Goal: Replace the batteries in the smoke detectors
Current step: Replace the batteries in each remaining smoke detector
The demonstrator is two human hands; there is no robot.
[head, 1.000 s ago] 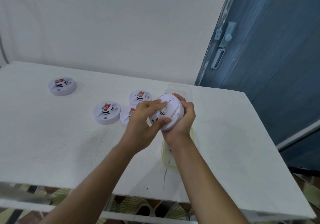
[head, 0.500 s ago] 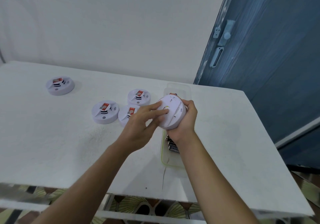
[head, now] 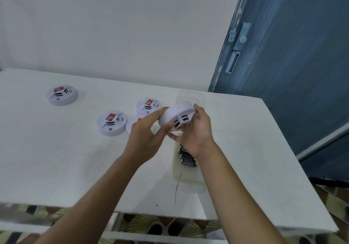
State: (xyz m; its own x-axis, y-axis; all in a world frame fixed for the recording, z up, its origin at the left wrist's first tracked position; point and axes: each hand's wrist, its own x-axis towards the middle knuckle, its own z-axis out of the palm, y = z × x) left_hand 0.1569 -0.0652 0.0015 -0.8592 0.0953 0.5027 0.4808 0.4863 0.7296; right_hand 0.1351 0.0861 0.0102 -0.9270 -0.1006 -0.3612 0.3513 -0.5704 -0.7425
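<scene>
Both hands are up over the white table (head: pixel 56 158), clamped on one white smoke detector (head: pixel 177 118) between them. It's lifted off the surface and tilted, its slotted side facing down toward the person. The right hand (head: pixel 196 132) cups it from about 4 o'clock, fingertips wrapped over the far rim, thumb underneath. The left hand (head: pixel 149 132) pinches the rim from about 8 o'clock, and it's a bit blurry so I can't tell exactly where each finger sits.

Right below the held detector, at 6 o'clock from it, there's a clear tray (head: pixel 188 175) with a few black batteries (head: pixel 188 161) lying in it, partly hidden by the right wrist.

Off at 9 o'clock from the hands, three more detectors (head: pixel 111 123) sit close together on the table, red labels up, one half hidden behind the left hand. A fourth one (head: pixel 62 94) sits well apart at around 10 o'clock.
</scene>
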